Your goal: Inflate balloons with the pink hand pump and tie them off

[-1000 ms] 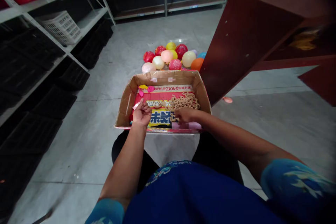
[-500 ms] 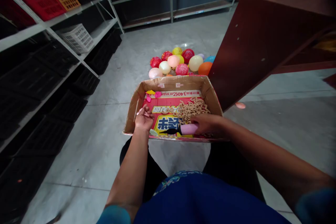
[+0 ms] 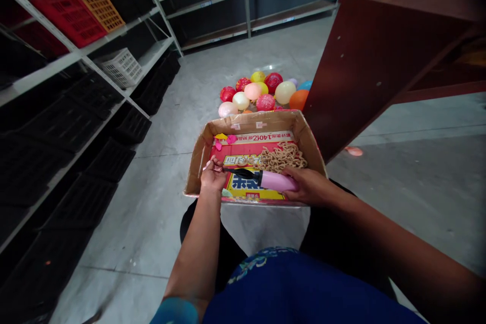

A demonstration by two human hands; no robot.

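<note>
My right hand is wrapped around the pink barrel of a balloon pump, held level over an open cardboard box. The pump's black nozzle points left and its tip reaches the fingers of my left hand. Those fingers pinch a limp pale pink balloon, partly hidden by them. In the box, a yellow balloon and pink balloons lie flat at the far left corner. A heap of beige rope-like links fills the right side. A pale green piece lies near the front edge.
Inflated balloons of several colours sit on the floor beyond the box. A dark red wooden cabinet leans in at the right. Shelving with black crates, a red crate and a white basket lines the left.
My right hand has lifted the pump and brought its nozzle left to the balloon in my left hand. The left hand's fingers have closed in around the nozzle tip. The view has shifted slightly.
</note>
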